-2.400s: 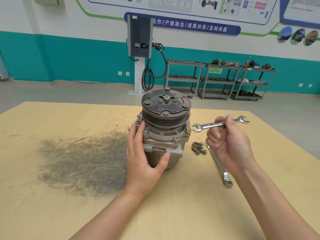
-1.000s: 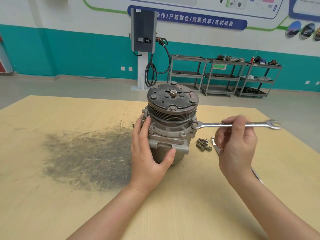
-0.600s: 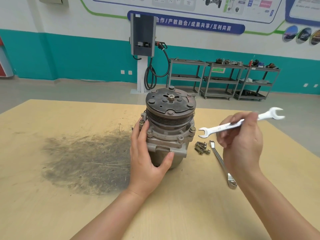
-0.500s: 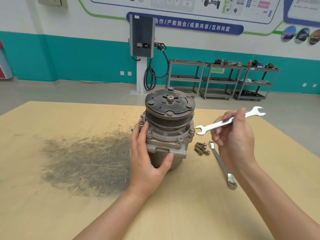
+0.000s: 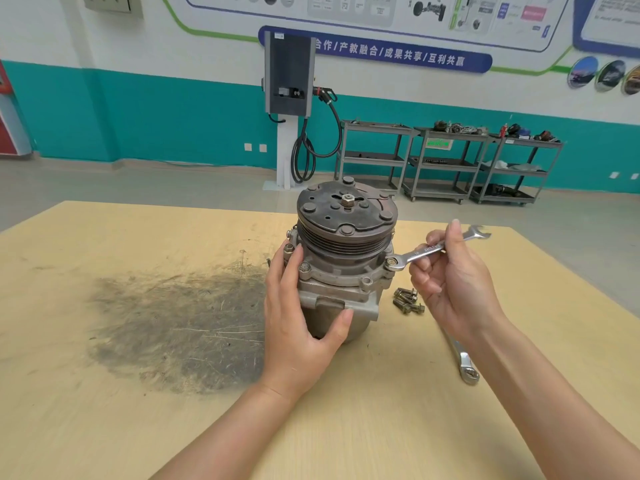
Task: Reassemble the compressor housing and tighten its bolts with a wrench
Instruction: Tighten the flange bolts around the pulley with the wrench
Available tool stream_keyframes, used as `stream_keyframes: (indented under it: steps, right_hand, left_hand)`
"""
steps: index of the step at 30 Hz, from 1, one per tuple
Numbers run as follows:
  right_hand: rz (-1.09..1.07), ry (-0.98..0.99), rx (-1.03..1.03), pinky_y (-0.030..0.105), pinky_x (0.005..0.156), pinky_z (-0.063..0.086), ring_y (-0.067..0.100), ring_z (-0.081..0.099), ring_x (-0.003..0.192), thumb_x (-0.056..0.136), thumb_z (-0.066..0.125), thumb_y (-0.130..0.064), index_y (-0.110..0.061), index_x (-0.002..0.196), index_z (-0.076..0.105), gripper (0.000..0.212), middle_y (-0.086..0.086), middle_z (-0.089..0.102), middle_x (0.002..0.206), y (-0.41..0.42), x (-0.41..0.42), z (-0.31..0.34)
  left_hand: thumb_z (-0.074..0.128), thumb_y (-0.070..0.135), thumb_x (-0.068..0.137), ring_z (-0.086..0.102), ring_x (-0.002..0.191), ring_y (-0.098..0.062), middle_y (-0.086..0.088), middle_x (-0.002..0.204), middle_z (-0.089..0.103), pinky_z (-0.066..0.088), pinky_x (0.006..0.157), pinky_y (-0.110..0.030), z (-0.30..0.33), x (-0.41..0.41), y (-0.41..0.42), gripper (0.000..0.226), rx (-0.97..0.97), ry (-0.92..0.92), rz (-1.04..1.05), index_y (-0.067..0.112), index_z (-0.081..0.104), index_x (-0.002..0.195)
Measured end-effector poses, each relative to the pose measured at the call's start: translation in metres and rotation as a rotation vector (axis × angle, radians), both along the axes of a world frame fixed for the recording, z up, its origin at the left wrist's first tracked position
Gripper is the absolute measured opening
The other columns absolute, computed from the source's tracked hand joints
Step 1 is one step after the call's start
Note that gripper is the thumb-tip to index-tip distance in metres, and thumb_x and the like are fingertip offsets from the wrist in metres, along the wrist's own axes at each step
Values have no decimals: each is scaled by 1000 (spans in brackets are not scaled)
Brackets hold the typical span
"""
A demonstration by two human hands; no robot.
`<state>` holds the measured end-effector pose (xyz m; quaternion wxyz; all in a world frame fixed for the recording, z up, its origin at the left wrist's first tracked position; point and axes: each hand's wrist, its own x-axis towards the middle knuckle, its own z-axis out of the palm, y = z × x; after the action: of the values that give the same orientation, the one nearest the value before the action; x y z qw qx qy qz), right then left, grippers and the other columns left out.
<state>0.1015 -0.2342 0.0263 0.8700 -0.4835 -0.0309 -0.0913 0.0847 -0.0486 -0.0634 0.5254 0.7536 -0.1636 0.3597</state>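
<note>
- The surface (image 5: 104,427), a pale wooden board, fills the near half of the view and carries a broad dark smear (image 5: 180,327) of grime left of centre.
- Against the far wall, three metal shelf carts (image 5: 446,164) stand in a row with small parts on top, and a grey charging unit (image 5: 289,74) with a black cable stands to their left.
- The compressor (image 5: 341,261) stands upright in the middle of the surface, its dark pulley plate (image 5: 346,211) facing up with a nut at the centre; bolts sit in the flange around the grey housing below the pulley.
- The left hand (image 5: 298,320) grips the compressor's left side, fingers reaching up to the flange and thumb curled across the near face of the housing.
- The right hand (image 5: 453,282) pinches the shank of an open-ended wrench (image 5: 433,249) between thumb and fingertips, the other fingers loosely curled.
- The wrench's left end is set on the flange bolt (image 5: 392,261) at the compressor's right side; its other end points far right.
- A second wrench (image 5: 462,362) lies flat on the surface to the near right, partly hidden by the right forearm.
- A small cluster of loose bolts (image 5: 408,301) lies on the surface just right of the compressor base.
</note>
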Motion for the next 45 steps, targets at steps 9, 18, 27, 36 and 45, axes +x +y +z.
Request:
stream_keyframes:
  steps: [9, 18, 27, 36, 45]
  right_hand:
    - [-415, -504, -321, 18, 45, 38, 17, 46, 43, 97, 48, -51, -28, 80, 55, 30, -1, 50, 52, 14, -32, -27]
    - [-541, -810, -532, 16, 56, 42, 14, 54, 54, 103, 41, -41, -38, 91, 57, 20, -1, 53, 63, 16, -41, -25]
    - [-16, -86, -182, 20, 36, 28, 15, 45, 45, 105, 29, -36, -14, 79, 48, 40, 3, 46, 52, -9, -5, 1]
    - [175, 17, -169, 17, 36, 24, 12, 42, 45, 105, 32, -37, -16, 78, 49, 38, 2, 43, 53, -14, 13, 12]
    - [221, 34, -210, 18, 37, 25, 13, 41, 44, 105, 33, -36, -16, 76, 50, 39, 2, 42, 51, -12, 14, 15]
  left_hand:
    - [61, 59, 79, 8, 150, 4, 41, 154, 1, 24, 121, -54, -1, 0, 1, 86, 0, 6, -3, 65, 6, 145]
    - [61, 59, 80, 10, 150, 2, 39, 156, 3, 26, 120, -53, -1, 0, 2, 86, 5, 0, 4, 63, 7, 146]
    - [62, 59, 79, 8, 149, 5, 38, 156, 3, 22, 119, -40, -3, 2, 1, 86, -9, 5, -1, 62, 9, 147]
    - [62, 59, 79, 8, 148, 8, 40, 155, 4, 21, 118, -39, -4, 2, 1, 87, -10, 5, 5, 62, 9, 147]
    - [61, 59, 79, 9, 149, 5, 40, 154, 3, 24, 121, -50, -1, 0, 0, 86, -5, 11, 0, 64, 8, 146]
